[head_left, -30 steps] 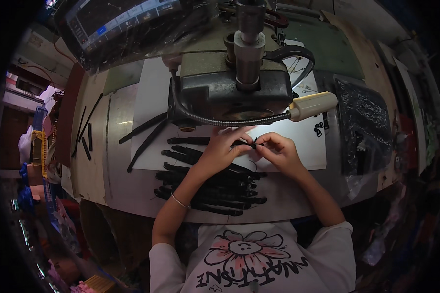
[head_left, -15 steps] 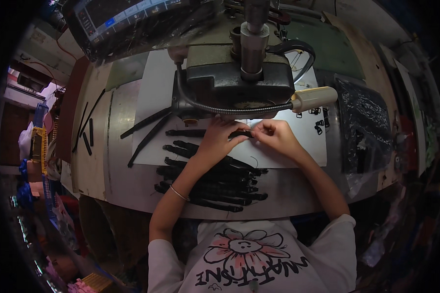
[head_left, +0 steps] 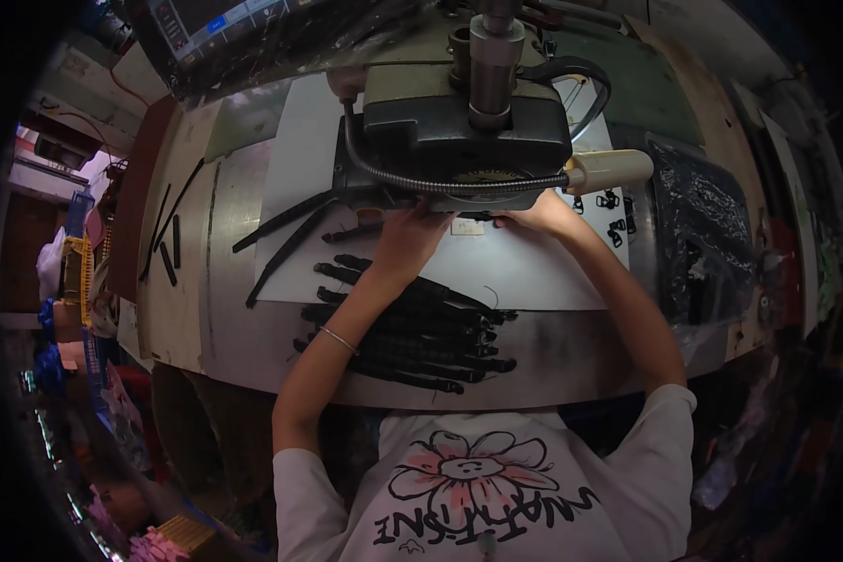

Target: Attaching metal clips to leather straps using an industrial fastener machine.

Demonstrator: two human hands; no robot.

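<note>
A black fabric strap (head_left: 358, 232) lies crosswise under the head of a sewing machine (head_left: 459, 140). My left hand (head_left: 408, 242) is closed on it, its fingertips partly hidden beneath the machine head. To the right, my right hand (head_left: 540, 214) pinches the strap's other end beside the small pale needle plate (head_left: 467, 227). The machine head covers the upper fingers of both hands. Closer to me, a pile of black straps (head_left: 412, 328) lies on the table under and beside my left forearm.
Two long black strips (head_left: 286, 253) lie left of the machine, and several more (head_left: 170, 248) lie farther left. Small black buckles (head_left: 616, 229) sit on the right of the white sheet (head_left: 553, 276). Beyond them is a clear plastic bag (head_left: 702, 225). A screen (head_left: 225, 28) stands at the back left.
Both hands have moved away from me with the strap, in under the machine head. The needle plate now shows between them, and my hands are slightly farther apart.
</note>
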